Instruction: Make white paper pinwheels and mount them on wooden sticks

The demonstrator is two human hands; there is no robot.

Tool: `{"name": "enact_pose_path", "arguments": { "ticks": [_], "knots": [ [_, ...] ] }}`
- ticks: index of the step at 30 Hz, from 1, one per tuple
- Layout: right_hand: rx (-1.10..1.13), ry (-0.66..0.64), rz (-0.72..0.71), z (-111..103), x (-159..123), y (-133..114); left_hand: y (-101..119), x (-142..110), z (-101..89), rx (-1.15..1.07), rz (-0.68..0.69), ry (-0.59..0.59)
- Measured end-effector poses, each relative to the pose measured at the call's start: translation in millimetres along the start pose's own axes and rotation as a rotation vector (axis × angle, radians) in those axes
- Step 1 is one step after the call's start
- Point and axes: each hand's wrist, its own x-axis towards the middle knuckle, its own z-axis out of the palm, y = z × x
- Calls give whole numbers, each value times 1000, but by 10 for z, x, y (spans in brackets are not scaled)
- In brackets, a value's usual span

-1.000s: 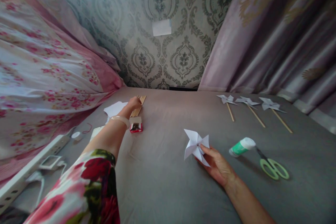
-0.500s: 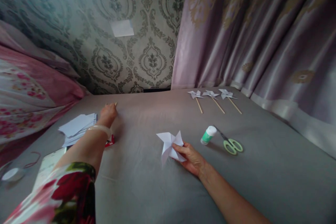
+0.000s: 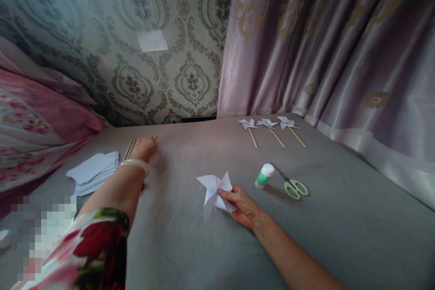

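Observation:
My right hand [image 3: 243,206] pinches a white paper pinwheel [image 3: 212,190] near its middle, thumb on top, with the folded blades spread out to the left. My left hand [image 3: 145,148] is reached far forward over the bed, its fingers closed. The tip of a wooden stick [image 3: 155,137] pokes out past those fingers. Beside that hand on the left lie several more wooden sticks [image 3: 129,148], partly covered by it. Under the left forearm a small red object shows only an edge.
Three finished pinwheels on sticks [image 3: 268,123] lie at the back right. A glue stick [image 3: 264,176] stands beside green-handled scissors [image 3: 295,188]. White paper sheets [image 3: 93,170] are stacked at left. Behind are a patterned wall [image 3: 183,54] and curtains [image 3: 258,54].
My left hand has shifted slightly right, away from the sticks, which now show beside it. The view has turned a little. My right hand keeps its hold on the pinwheel.

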Motion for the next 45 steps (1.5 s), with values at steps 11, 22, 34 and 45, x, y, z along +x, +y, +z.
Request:
{"name": "enact_pose_path", "arguments": {
  "ticks": [11, 22, 34, 45],
  "knots": [
    [-38, 13, -6, 25, -10, -8, 573, -400, 451, 25, -61, -69],
    [-52, -29, -47, 42, -89, -80, 821, -1604, 427, -624, 27, -4],
    [-165, -88, -247, 322, -236, -538, 1101, -2241, 94, -1494, 49, -286],
    [-61, -418, -471, 735, -124, -917, 1384, -2383, -104, -1537, 155, -335]
  ]
}}
